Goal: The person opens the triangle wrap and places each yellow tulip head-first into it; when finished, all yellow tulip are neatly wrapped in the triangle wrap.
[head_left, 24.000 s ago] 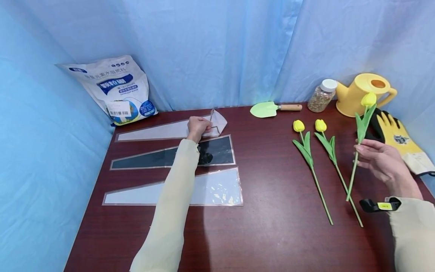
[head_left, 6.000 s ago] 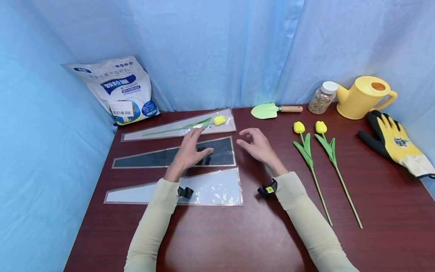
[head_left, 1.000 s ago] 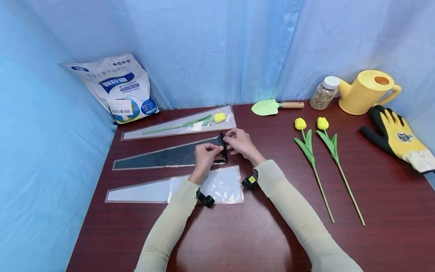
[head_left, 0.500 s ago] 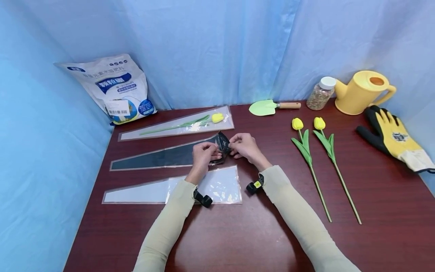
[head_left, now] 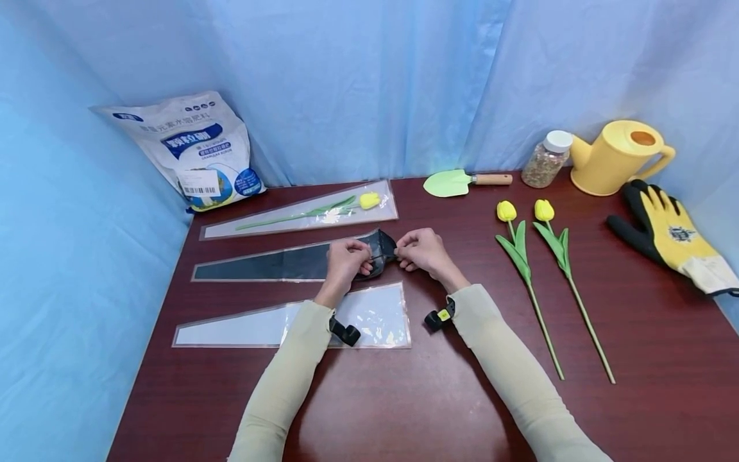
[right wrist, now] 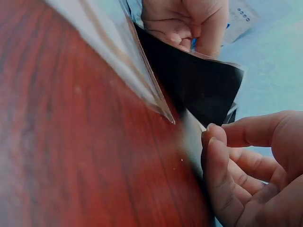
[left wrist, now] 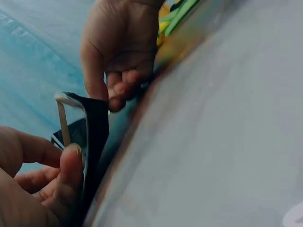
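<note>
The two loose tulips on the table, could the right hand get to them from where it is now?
Probably yes: the two loose tulips lie uncovered beside the right hand, with bare table between. The hand would first have to release the black sleeve.

Black tapered sleeve (head_left: 288, 263), mouth lifted

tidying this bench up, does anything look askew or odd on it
Only the black sleeve: its wide end is lifted and curled off the table, pinched between the left hand and right hand. The two clear sleeves lie flat, one holding a tulip. Two loose tulips lie side by side at right. Nothing looks spilled or damaged.
</note>
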### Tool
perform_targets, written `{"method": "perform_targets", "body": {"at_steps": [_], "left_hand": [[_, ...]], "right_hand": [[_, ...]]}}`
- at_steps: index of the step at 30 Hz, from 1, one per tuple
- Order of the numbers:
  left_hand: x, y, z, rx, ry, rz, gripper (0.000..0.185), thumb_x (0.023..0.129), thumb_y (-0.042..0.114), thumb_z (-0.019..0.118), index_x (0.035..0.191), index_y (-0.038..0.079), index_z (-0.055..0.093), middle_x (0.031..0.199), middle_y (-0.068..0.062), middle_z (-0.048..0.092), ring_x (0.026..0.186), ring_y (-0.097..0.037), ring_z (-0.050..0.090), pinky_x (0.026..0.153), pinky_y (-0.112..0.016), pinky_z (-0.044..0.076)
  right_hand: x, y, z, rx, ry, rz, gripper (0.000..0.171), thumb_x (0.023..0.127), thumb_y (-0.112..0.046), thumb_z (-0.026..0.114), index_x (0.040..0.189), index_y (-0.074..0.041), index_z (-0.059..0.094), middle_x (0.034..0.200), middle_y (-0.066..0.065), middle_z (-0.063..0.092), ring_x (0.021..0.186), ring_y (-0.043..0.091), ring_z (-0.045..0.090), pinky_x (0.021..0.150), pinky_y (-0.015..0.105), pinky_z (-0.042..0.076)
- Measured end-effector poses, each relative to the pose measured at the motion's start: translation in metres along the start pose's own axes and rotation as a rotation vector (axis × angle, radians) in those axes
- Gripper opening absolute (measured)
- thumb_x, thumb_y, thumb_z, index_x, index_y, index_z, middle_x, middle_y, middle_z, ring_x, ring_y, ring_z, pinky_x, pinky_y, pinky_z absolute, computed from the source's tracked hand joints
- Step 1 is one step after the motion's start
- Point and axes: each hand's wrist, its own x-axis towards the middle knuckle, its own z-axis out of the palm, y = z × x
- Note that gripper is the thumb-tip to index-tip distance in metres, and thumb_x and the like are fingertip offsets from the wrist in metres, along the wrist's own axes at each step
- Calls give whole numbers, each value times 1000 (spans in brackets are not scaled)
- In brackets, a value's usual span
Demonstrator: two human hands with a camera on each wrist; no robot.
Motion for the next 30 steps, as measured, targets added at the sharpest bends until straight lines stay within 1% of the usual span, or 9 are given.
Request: {"method": "perform_targets", "body": {"at_steps": [3,6,9,12,16,20,24,30], "left_hand": [[2,-2,0,2,-10,0,12,87,-5,62,94,-9,70,62,-3,65,42,-9,58,41,-23,51],[3,-2,1,-1,-12,-2,11,87,-5,62,95,-9,70,61,-3,64,40,-9,58,41,-23,51],[4,-2,1,-15,-10,-11,12,89,-3,61,94,-9,70,60,-3,64,41,-9,59,42,-22,52],[5,-2,1,-33,-11,-22,12,91,0,61,94,-8,70,61,-3,64,42,-8,59,43,-22,53],[5,-3,1,-43,-4,-24,13,91,-1,60,92,-10,69,60,-4,64,42,-8,60,43,-22,53],[6,-5,2,-46,2,-24,12,88,-6,58,91,-12,68,58,-3,64,41,-8,59,42,-22,52],[6,-6,1,-31,-2,-26,10,88,-7,58,91,-11,67,59,-3,64,41,-7,59,43,-21,53],[5,-6,0,-4,-2,-17,10,90,-4,60,94,-9,67,61,-4,65,42,-8,61,44,-22,54]], "right_hand": [[0,0,0,-49,0,-14,14,93,-8,64,99,2,72,75,9,74,53,9,67,53,28,59],[1,0,-2,-86,6,-34,14,93,-10,64,97,0,73,75,10,74,52,9,67,51,28,58],[0,0,-3,-146,24,-75,13,92,-12,66,92,-2,74,69,7,72,49,10,65,49,29,57],[-1,0,-6,-231,51,-109,14,90,-16,69,85,-4,73,62,5,70,46,10,63,47,29,56],[-1,-2,-7,-311,82,-102,16,88,-18,72,77,-6,70,54,2,66,42,9,61,46,27,54],[-1,-2,-6,-334,87,-75,18,88,-16,74,75,-5,67,50,1,62,39,8,59,44,26,52],[0,-1,-5,-341,87,-78,20,88,-18,74,74,-6,67,50,0,62,39,7,58,44,25,52],[-1,1,-7,-285,78,-103,19,90,-21,73,80,-5,68,56,3,66,43,10,61,45,29,54]]}}
